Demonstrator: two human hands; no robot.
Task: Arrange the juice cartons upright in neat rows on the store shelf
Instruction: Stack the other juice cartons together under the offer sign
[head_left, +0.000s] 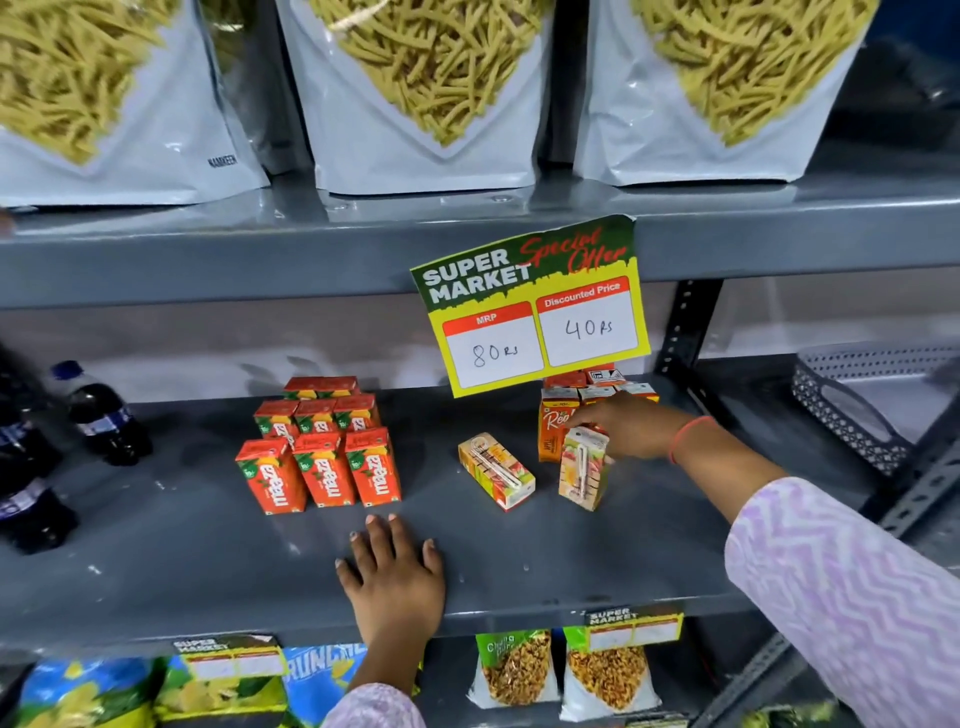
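Red mango juice cartons (324, 467) stand upright in neat rows at the middle left of the grey shelf (182, 545). One mixed-fruit carton (496, 470) lies flat on its side at the centre. Right of it, my right hand (631, 428) grips the top of a second mixed-fruit carton (583, 475), which stands slightly tilted. Behind that carton is a cluster of orange juice cartons (556, 423), partly hidden by the price sign. My left hand (395, 577) rests flat on the shelf's front edge, fingers spread, holding nothing.
A yellow-green price sign (535, 306) hangs from the shelf above. Dark cola bottles (104, 415) stand at the left. A perforated grey tray (852, 410) sits at the right beside the slotted upright (685, 327). Snack bags fill the shelves above and below.
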